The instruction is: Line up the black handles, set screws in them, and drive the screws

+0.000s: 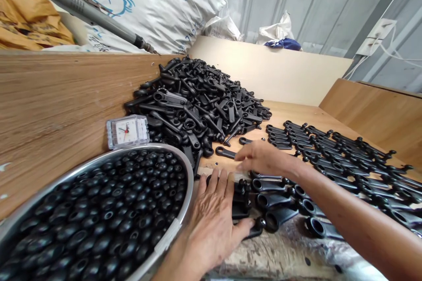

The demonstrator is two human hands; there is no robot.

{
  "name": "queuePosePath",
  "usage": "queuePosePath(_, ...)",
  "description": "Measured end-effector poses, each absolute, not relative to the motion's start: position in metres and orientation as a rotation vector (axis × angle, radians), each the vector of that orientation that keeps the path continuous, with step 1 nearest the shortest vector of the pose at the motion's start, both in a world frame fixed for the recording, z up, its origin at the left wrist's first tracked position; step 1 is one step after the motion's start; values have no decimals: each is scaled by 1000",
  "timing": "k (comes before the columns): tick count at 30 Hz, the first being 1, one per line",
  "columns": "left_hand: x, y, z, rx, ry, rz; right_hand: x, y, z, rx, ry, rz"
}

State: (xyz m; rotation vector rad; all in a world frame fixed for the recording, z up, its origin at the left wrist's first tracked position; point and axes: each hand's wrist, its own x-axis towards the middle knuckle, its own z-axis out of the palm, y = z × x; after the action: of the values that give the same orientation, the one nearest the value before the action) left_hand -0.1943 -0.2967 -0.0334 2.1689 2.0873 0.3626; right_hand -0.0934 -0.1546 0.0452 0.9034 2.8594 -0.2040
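Note:
My left hand (214,215) lies palm down with fingers stretched out over a group of black crank handles (240,206). Its thumb rests by a small black ball-shaped knob on one of them. Farther forward, my right hand (260,158) hovers low over the board, its fingers loosely curved and slightly blurred. The near end of another crank handle (225,153), with a ring opening, shows flat beside its fingertips; the rest is hidden under the hand. More crank handles (277,197) lie side by side beneath my right forearm.
A metal basin (188,171) of black knobs (108,215) stands at left, with a small clock (128,131) behind it. Loose crank handles form a heap (204,101); rows of them (329,153) lie right. An electric screwdriver (92,15) hangs upper left. Wooden walls (66,96) border the bench.

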Motion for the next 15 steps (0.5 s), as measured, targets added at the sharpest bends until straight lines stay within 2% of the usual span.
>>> queuePosePath(5, -196, -291, -26, 2092, 2025, 253, -109, -120, 51, 1131, 2724, 74)
queuePosePath(15, -197, -297, -36, 2116, 2010, 221, -124, -137, 42, 997, 2636, 132)
